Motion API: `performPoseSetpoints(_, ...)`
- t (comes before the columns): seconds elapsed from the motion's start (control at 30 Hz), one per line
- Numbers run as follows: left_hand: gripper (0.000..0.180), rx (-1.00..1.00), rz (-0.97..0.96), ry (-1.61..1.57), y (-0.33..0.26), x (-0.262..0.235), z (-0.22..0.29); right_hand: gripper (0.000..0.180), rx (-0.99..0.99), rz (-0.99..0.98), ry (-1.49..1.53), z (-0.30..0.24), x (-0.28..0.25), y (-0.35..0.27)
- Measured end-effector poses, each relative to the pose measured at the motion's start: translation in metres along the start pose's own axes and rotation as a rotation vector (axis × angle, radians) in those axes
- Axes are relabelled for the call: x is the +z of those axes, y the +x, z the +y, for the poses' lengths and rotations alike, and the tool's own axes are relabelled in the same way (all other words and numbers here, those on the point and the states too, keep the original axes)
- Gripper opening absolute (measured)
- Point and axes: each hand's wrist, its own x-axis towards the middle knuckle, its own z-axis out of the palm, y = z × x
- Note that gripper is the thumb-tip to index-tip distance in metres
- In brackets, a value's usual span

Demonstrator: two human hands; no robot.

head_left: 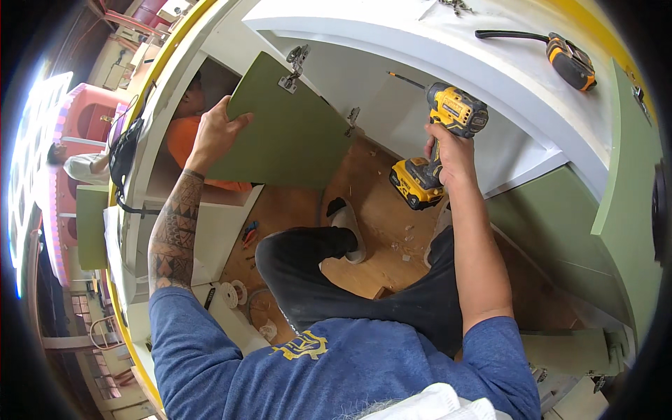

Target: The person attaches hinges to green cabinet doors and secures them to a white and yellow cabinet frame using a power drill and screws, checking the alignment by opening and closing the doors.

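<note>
— So, what is the person's left hand [213, 133] doing?

— It grips the edge of a flat green wooden cabinet door [287, 129]. The fingers are wrapped over the door's left side and the thumb lies on its front, so the hand is clamped on the door. The door is held up and tilted, in front of the opening of the white cabinet [392, 115].

— Are there metal bits on the door?

— Yes. Two silver metal hinges sit on its top edge, one [294, 66] near the upper corner and one [352, 119] lower to the right.

— And the right hand [448, 157]?

— It is closed tight around the handle of a yellow and black cordless drill [437, 143]. The drill is up in the air, just right of the door, and its thin bit points left toward the inside of the cabinet.

— Where is the person?

— The person wears a blue shirt and dark trousers and crouches on the brown wooden floor [381, 203], which has small chips scattered on it.

— What else is near?

— A yellow and black tape measure [570, 63] lies on the white surface on top of the cabinet, well apart from the drill. Another person in an orange shirt [182, 140] is behind the door, mostly hidden. A bigger green panel [626, 210] stands at the right.
</note>
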Motion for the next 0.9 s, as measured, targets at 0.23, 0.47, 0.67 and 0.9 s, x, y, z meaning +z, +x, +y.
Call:
performPoseSetpoints(0.23, 0.045, 0.019, 0.023, 0.046, 0.021, 0.002, -0.006, 0.011, -0.034, 0.048, 0.035, -0.002, 0.005, -0.004)
performPoseSetpoints(0.47, 0.046, -0.012, -0.004, 0.083, 0.041, 0.009, -0.003, 0.011, -0.037, 0.042, 0.031, -0.001, 0.003, -0.001)
performPoseSetpoints(0.67, 0.049, 0.021, 0.008, 0.139, 0.050, 0.014, -0.004, 0.015, 0.008, 0.041, 0.000, -0.002, 0.002, 0.000)
performPoseSetpoints(0.9, 0.052, 0.013, 0.018, 0.117, 0.056, 0.020, -0.004, 0.015, 0.002, 0.039, -0.020, -0.003, 0.002, -0.001)
